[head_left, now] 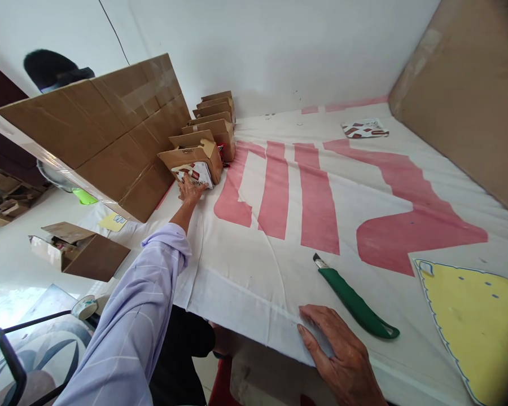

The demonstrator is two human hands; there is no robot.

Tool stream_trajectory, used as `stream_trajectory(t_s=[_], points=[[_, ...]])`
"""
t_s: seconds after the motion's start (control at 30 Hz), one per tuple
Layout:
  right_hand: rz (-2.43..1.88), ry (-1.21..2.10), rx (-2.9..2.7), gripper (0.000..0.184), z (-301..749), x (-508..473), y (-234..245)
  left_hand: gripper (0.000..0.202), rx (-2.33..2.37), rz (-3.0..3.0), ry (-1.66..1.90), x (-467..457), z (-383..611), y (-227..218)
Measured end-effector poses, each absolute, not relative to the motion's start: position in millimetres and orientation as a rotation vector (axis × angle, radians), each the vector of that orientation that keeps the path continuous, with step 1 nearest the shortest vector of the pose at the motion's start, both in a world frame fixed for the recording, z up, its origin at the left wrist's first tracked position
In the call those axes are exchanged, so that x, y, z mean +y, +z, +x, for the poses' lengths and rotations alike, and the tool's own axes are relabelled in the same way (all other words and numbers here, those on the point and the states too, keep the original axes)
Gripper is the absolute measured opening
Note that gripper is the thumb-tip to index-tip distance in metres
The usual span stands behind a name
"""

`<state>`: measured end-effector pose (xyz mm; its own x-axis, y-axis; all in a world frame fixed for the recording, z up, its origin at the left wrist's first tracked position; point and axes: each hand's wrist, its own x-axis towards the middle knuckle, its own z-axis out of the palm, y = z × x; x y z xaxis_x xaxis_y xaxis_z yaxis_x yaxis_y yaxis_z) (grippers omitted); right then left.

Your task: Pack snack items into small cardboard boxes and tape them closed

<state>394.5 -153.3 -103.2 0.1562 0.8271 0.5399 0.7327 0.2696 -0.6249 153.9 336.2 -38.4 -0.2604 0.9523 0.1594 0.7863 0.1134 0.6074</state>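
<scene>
My left hand (pixel 190 190) reaches far across the table and rests its fingers on a red-and-white packet (pixel 196 173) sticking out of a small open cardboard box (pixel 192 155), the nearest of a row of such boxes (pixel 215 118). The fingers lie fairly flat against the packet. My right hand (pixel 341 355) lies palm down with fingers spread on the near edge of the white cloth (pixel 279 270) with red shapes. A green-handled utility knife (pixel 355 301) lies just beyond it, untouched.
A large taped carton (pixel 97 135) stands left of the box row. Another big cardboard sheet (pixel 469 96) leans at the right. A loose red-and-white packet (pixel 364 128) lies at the back. A yellow printed sheet (pixel 474 316) is at the near right. An open box (pixel 80 254) sits on the floor.
</scene>
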Motion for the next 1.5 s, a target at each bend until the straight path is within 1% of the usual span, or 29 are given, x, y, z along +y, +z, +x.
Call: stream_trajectory(t_s=[0.23,0.53,0.67,0.93,1.1,1.23,1.37,1.5], points=[[-1.487,0.135,-1.587,0.021,394.7,-153.5,-102.9,0.103,2.106,1.760,0.839,344.4,151.4,-36.2],[-1.515,0.190,-1.579,0.016,390.5,-152.5,-94.2,0.086,1.936,1.854,0.936,316.3,132.5,-25.3],[-1.527,0.188,-1.596,0.017,388.1,-151.3,-91.8,0.078,1.738,1.961,0.956,287.3,131.6,-22.7],[-1.514,0.092,-1.669,0.021,387.0,-147.8,-95.4,0.059,1.381,2.063,0.905,178.9,130.3,-41.5],[-1.547,-0.244,-1.606,0.024,404.9,-143.6,-96.5,0.044,1.190,2.092,0.896,88.8,113.8,-61.1],[-1.727,-0.451,-1.532,0.030,432.4,-140.3,-99.5,0.033,1.135,2.064,0.870,20.3,96.1,-76.8],[-1.988,-0.397,-1.535,0.043,451.7,-136.9,-108.6,0.031,1.155,2.022,0.875,-29.7,77.9,-81.0],[-2.082,-0.339,-1.538,0.052,458.5,-132.5,-114.0,0.032,1.183,1.963,0.921,-56.7,66.1,-79.1]])
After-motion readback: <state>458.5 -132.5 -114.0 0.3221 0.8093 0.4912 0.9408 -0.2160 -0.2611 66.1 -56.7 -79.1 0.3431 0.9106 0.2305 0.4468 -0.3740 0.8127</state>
